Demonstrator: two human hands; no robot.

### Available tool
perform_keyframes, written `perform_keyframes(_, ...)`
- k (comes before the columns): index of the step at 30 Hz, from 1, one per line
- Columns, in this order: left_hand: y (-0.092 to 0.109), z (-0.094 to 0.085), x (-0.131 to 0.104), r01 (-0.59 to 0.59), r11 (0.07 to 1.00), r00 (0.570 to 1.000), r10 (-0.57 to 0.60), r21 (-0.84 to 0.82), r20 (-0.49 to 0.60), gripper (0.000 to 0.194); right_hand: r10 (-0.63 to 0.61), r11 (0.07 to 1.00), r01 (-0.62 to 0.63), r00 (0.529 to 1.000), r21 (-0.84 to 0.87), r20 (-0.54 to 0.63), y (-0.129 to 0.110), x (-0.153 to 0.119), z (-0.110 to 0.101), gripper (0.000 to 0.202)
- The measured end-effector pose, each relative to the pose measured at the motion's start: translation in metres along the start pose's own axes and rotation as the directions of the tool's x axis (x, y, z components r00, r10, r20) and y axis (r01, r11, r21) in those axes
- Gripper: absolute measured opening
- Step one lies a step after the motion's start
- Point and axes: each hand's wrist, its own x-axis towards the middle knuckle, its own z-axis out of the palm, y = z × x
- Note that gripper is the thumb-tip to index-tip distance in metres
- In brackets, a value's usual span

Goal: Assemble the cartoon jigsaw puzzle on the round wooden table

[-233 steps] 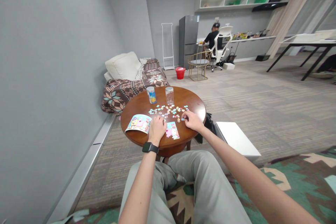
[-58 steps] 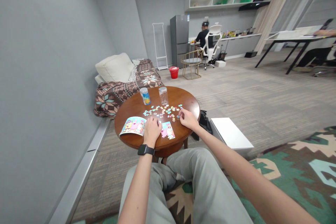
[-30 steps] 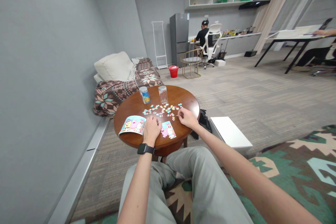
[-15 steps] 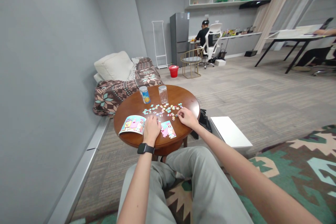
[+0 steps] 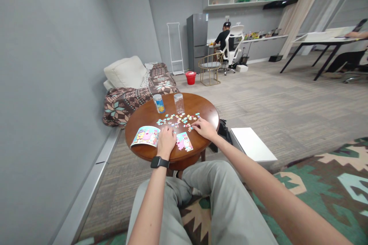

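Note:
My left hand point(image 5: 167, 138) rests on the round wooden table point(image 5: 198, 103), between a curved picture sheet point(image 5: 146, 136) and a partly joined jigsaw point(image 5: 184, 141). Its fingers curl downward and their tips are hidden. My right hand point(image 5: 203, 128) is at the right edge of the loose puzzle pieces point(image 5: 184, 118), thumb and forefinger pinched near some pieces; whatever is between them is too small to make out. Behind the pieces stand a clear jar point(image 5: 179, 104) and a jar with a blue and yellow label point(image 5: 159, 104), both with lids on.
A patterned couch point(image 5: 138, 93) lies behind the table on the left. To the right of the table is a white box point(image 5: 253, 144), with a black bag beside it. A red bucket point(image 5: 190, 78) and a seated person point(image 5: 222, 39) are farther back.
My right hand has shifted slightly left, its fingertips now closer to the loose pieces. My left hand stays in the same place on the table.

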Motion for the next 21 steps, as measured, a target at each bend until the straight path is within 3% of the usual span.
perform_keyframes(8,-0.0023,0.0036,0.0006,-0.014,1.0,1.0,0.014,0.003,-0.003,0.021,-0.014,1.0,0.014,1.0,0.002,-0.022,-0.0051,-0.0024,-0.002,0.003)
perform_keyframes(21,-0.0032,0.0018,0.0001,-0.107,0.994,0.994,0.106,-0.033,-0.012,0.03,0.054,0.999,-0.053,0.999,-0.006,0.0,-0.0097,-0.0022,-0.0053,0.005)
